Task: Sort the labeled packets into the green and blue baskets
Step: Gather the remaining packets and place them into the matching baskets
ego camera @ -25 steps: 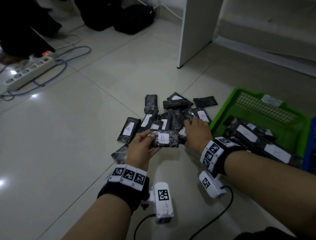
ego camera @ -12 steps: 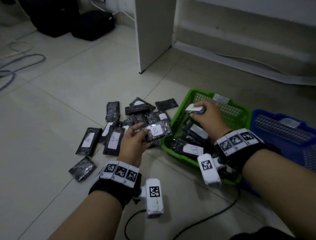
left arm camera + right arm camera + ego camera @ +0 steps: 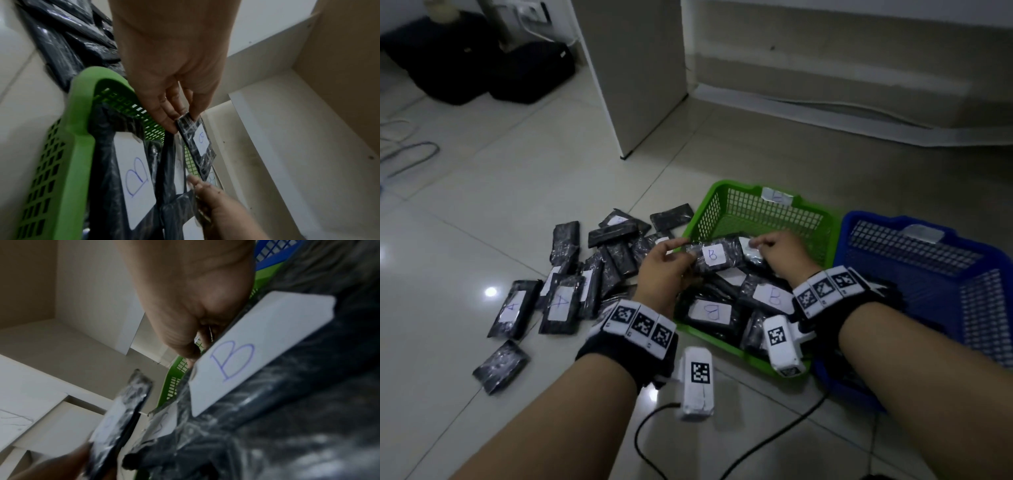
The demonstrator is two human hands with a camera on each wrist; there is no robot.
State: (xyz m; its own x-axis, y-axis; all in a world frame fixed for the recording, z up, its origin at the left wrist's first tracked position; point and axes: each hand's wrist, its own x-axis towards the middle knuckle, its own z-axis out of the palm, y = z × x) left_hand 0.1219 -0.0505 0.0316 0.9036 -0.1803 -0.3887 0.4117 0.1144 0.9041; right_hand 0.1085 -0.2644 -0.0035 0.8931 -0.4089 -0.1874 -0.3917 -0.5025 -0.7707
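Observation:
A green basket (image 3: 726, 192) holds several black packets labelled B (image 3: 710, 311). To its right stands a blue basket (image 3: 859, 219). My left hand (image 3: 681, 250) pinches the left end of a black packet marked B (image 3: 714, 257) and holds it level over the green basket. In the left wrist view thumb and fingers (image 3: 164, 113) clamp that packet's (image 3: 197, 142) corner. My right hand (image 3: 756, 244) is just right of it, low in the green basket, pinching the edge of another packet (image 3: 750, 251). A pile of loose packets (image 3: 599, 267) lies on the floor to the left; two show A (image 3: 560, 303).
A white furniture panel (image 3: 640, 68) stands behind the pile, with a low white ledge along the wall. Black bags (image 3: 530, 72) and cables (image 3: 410, 154) lie at the far left. A cable (image 3: 654, 428) trails on the tiles near my forearms.
My left hand has carried the B packet rightward from above the pile to over the green basket. My right hand brought its packet from the pile into the green basket, and the two hands have met.

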